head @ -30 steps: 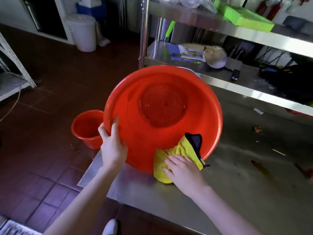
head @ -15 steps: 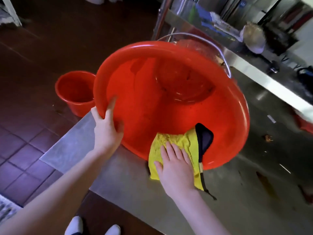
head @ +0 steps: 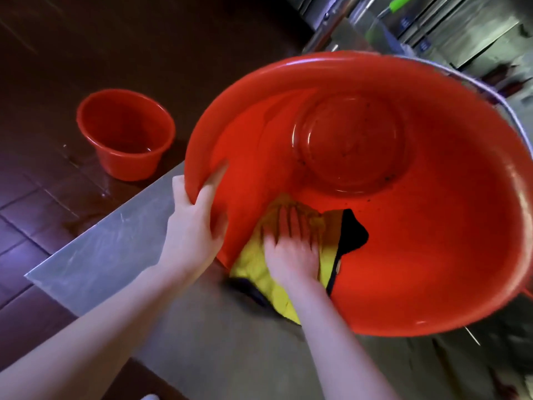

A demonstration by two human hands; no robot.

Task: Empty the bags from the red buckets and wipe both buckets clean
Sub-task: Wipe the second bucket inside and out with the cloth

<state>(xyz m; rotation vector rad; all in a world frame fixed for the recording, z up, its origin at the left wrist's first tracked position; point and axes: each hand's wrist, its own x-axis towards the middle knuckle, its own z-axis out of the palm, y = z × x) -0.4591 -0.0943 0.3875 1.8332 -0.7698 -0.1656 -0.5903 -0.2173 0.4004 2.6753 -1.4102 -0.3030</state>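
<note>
Fingers [head: 290, 223] of the right hand [head: 291, 252] are laid straight and close together, pressing the yellow cloth [head: 256, 269] against the inner wall of the large red bucket [head: 418, 255]. That bucket is tipped towards the person on the desk [head: 115, 249], near its corner. Its rim is gripped by the left hand [head: 196, 226], thumb inside, the other fingers mostly hidden behind. Should that grip be loosened while the cloth is pushed hard, the bucket could be slid along the steel and off the edge. Dark specks on the base could be missed, since the cloth lies low on the wall. The small red bucket [head: 127, 134] stands on the floor [head: 43, 183], well apart, where wet patches are seen; footing might be lost there.
</note>
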